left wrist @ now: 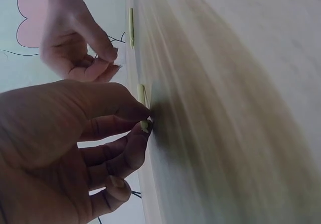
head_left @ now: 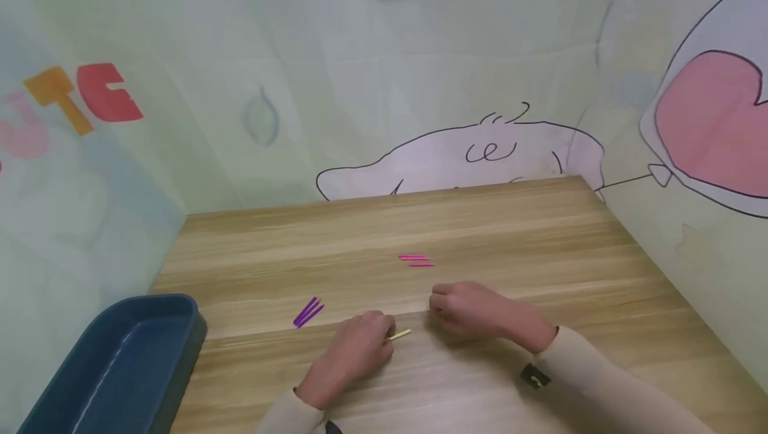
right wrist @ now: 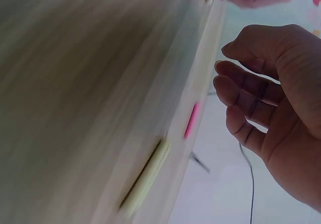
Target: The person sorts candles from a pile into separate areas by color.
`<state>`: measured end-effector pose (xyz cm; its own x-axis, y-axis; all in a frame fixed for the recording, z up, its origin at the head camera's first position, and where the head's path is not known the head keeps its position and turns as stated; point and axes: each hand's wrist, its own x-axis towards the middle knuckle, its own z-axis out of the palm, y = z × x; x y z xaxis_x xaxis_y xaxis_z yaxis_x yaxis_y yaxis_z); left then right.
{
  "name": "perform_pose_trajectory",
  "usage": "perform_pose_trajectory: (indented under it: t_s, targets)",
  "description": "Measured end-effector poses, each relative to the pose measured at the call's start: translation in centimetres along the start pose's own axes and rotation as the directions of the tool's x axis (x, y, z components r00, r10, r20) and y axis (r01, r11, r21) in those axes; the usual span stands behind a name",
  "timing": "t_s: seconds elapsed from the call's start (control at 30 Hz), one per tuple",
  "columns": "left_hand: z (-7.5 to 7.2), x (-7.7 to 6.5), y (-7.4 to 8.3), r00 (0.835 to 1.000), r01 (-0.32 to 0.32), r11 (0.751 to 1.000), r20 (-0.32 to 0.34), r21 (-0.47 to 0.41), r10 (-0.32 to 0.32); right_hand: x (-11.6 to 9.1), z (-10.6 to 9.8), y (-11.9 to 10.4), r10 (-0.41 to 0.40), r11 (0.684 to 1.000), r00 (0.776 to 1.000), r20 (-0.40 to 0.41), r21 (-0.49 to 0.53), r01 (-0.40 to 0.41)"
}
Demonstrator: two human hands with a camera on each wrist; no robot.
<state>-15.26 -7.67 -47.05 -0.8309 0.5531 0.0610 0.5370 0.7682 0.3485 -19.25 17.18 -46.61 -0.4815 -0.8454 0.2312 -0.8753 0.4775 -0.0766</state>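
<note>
My left hand (head_left: 361, 346) pinches a thin pale-yellow stick (head_left: 400, 335) between thumb and forefinger, low over the wooden table. Its ends poke out on both sides of the fingertips in the left wrist view. To the right, my right hand (head_left: 471, 311) hovers close over the wood with loosely bent fingers and nothing between thumb and fingertips. Another pale-yellow stick (right wrist: 145, 179) lies on the table near that hand; in the head view the hand hides it. Several purple sticks (head_left: 309, 312) lie left of the left hand, and a few pink sticks (head_left: 417, 259) lie beyond both hands.
A deep blue tray (head_left: 198, 327) stands at the table's left edge. Printed cloth walls (head_left: 372, 87) enclose the wooden table (head_left: 270, 241) at the back and both sides.
</note>
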Motion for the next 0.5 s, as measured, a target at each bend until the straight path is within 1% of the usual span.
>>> perform_pose_trajectory:
  t_s: [0.2,0.33,0.5]
  targets:
    - [0.2,-0.1,-0.1,1.0,0.01,1.0,-0.005,0.008,-0.01,1.9,0.6,-1.2,-0.052,0.999,0.998,0.024,-0.011,0.052]
    - [0.3,-0.1,-0.1,1.0,0.013,1.0,-0.009,-0.003,-0.013,2.8,1.0,-1.8,-0.08,0.997,0.996,0.037,0.01,0.08]
    - [0.4,-0.2,-0.3,1.0,0.011,1.0,-0.02,-0.004,-0.011,3.3,1.1,-2.5,-0.073,0.997,0.994,0.076,0.037,0.07]
